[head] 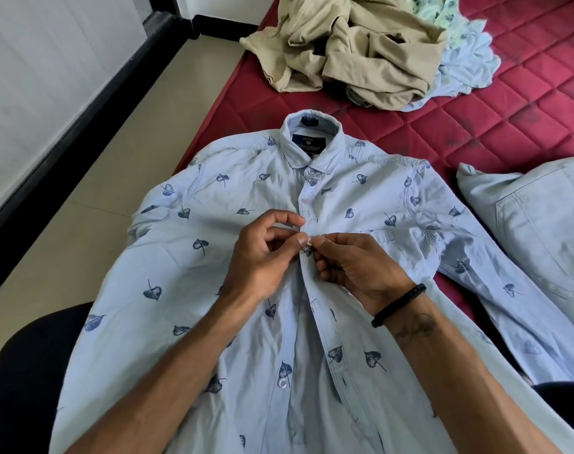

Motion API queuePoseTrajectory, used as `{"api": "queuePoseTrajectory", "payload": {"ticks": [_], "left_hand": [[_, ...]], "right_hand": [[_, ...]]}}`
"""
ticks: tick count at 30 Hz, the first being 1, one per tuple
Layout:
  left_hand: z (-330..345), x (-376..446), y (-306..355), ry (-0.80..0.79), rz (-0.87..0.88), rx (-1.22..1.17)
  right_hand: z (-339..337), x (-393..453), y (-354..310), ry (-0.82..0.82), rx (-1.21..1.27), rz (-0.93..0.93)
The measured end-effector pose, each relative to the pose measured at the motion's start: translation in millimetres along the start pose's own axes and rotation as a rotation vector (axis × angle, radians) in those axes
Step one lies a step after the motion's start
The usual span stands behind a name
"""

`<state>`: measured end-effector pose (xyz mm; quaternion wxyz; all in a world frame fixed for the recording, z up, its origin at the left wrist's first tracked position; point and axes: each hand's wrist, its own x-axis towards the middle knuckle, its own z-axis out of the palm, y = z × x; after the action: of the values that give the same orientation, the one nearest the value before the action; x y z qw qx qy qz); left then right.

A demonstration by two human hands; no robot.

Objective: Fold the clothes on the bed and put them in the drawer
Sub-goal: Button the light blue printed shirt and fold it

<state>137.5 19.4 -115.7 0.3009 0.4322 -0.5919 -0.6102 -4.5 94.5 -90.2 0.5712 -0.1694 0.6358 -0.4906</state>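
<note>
Both hands, left hand (262, 253) & right hand (361, 267), pinch shirt (187, 257) placket mid-chest.

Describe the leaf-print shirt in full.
The shirt is pale blue, woven cotton by its look, with dark blue leaf prints, a collar with a navy label, a chest pocket and white buttons. It lies front up on the red quilted bed, collar away from the person, sleeves spread. The top buttons are done; lower down the placket is open. The left hand and right hand pinch the placket at a button mid-chest.

Pale blue leaf-print shirt (361, 198): front up on red quilted bed (524, 103), collar far. Khaki trousers (344, 50): crumpled heap beyond.
</note>
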Motion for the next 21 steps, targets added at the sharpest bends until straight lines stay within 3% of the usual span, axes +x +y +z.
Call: {"api": "queuePoseTrajectory", "payload": {"ticks": [10, 21], "left_hand": [[-2.4, 1.7, -1.1, -0.083, -0.048, -0.005], [-3.1, -1.1, -5.5, 0.041, 0.102, 0.271]], "right_hand": [[0.2, 1.2, 3.0, -0.013, -0.076, 0.009], [11.5, -3.9, 4.7, 0.058, -0.184, -0.038]]}}
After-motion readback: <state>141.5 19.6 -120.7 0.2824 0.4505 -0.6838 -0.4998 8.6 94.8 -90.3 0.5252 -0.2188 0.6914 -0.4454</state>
